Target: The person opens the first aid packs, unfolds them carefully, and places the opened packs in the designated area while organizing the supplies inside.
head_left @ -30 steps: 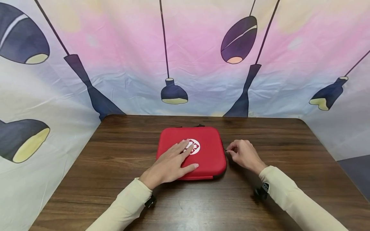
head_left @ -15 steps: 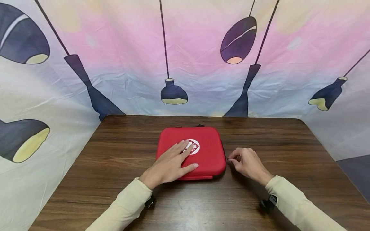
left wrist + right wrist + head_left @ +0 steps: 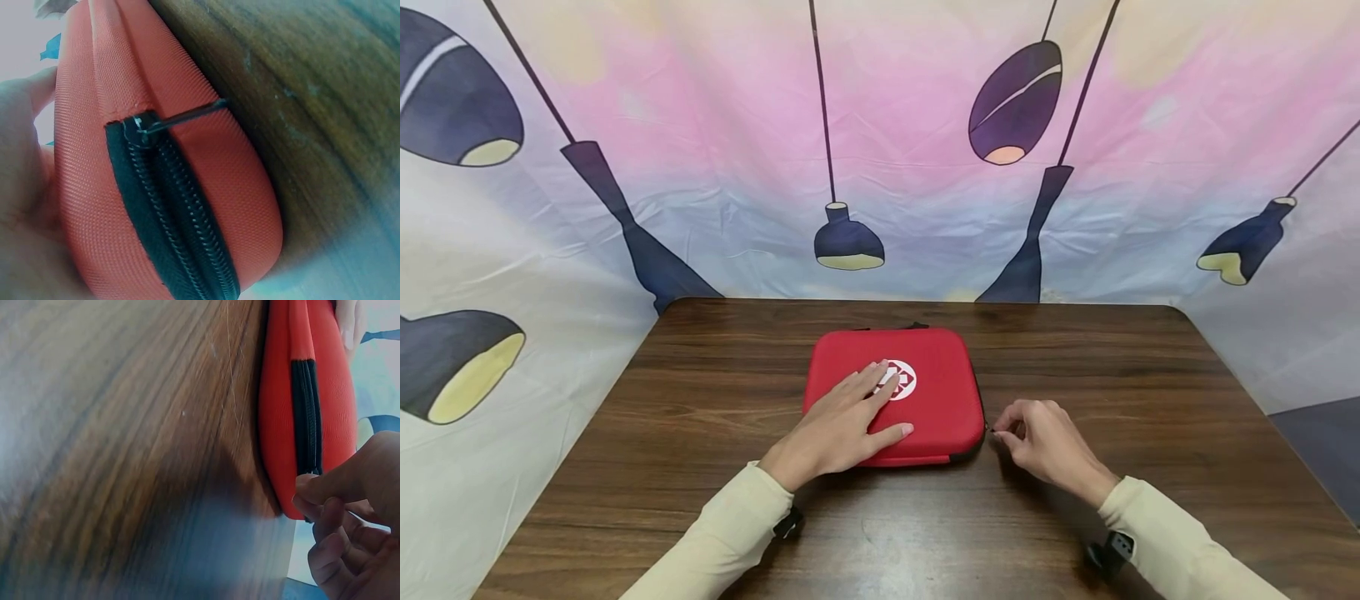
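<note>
A red hard-shell case (image 3: 940, 417) with a round white emblem (image 3: 901, 380) lies on the wooden table. My left hand (image 3: 831, 433) rests on its lid, fingers spread. At the case's right side my right hand (image 3: 1045, 442) pinches a small zipper pull (image 3: 992, 430) between thumb and forefinger. The right wrist view shows black zipper tape (image 3: 306, 419) running toward those fingertips, which mostly cover the pull. Another zipper pull (image 3: 187, 115) sticks out at the zipper's end in the left wrist view, beside two rows of teeth (image 3: 178, 219). Whether the lid is parted I cannot tell.
The dark wooden table (image 3: 700, 400) has rounded far corners. Behind it hangs a cloth backdrop (image 3: 910, 100) printed with lamps. Black bands with devices (image 3: 790, 523) sit on both wrists, below cream sleeves (image 3: 730, 525).
My right hand has slid along the case's right side toward the near corner, still pinching the zipper pull. The left hand has stayed in place on the lid.
</note>
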{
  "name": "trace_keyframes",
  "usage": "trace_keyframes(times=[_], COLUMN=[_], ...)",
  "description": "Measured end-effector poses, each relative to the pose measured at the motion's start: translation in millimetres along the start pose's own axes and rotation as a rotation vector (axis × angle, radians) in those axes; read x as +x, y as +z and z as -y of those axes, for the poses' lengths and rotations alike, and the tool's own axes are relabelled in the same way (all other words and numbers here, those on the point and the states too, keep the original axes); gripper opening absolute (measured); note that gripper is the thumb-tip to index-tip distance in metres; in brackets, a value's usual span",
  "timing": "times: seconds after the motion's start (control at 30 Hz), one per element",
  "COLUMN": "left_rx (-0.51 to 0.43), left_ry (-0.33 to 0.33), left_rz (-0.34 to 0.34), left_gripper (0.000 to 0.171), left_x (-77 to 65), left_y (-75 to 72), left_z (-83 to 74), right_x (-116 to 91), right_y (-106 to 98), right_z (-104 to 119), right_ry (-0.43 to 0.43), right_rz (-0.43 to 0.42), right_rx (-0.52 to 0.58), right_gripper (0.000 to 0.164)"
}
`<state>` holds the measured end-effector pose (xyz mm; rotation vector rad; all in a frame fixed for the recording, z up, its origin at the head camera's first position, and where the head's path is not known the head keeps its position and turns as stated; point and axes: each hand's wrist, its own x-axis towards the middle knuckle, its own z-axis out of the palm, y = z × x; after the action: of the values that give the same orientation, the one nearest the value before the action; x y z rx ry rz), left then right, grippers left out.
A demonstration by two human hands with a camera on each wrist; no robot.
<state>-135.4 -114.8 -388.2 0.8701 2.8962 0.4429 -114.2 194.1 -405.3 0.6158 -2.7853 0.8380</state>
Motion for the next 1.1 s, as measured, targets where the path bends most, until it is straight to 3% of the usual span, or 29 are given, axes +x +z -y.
trace_keyframes(times=[0.23, 0.6, 1.1], left_rx=[-0.006, -0.005, -0.011], left_ry=[0.003, -0.004, -0.003], left_rz=[0.0, 0.01, 0.011], left_gripper=[0.081, 0.081, 0.081], left_x=[-0.8, -0.5, 0.7], left_y=[0.2, -1.5, -1.0], left_z=[0.0, -0.2, -0.5], right_x=[-6.8, -14.4, -15.6], right_y=[-0.6, 2.5, 7.2], right_z=[8.6, 26.1, 29.2], right_ry=[0.018, -0.023, 0.013], right_rz=[0.029, 0.075, 0.099], right_rx=[0.032, 0.071, 0.155], right_gripper=[0.022, 0.023, 0.02])
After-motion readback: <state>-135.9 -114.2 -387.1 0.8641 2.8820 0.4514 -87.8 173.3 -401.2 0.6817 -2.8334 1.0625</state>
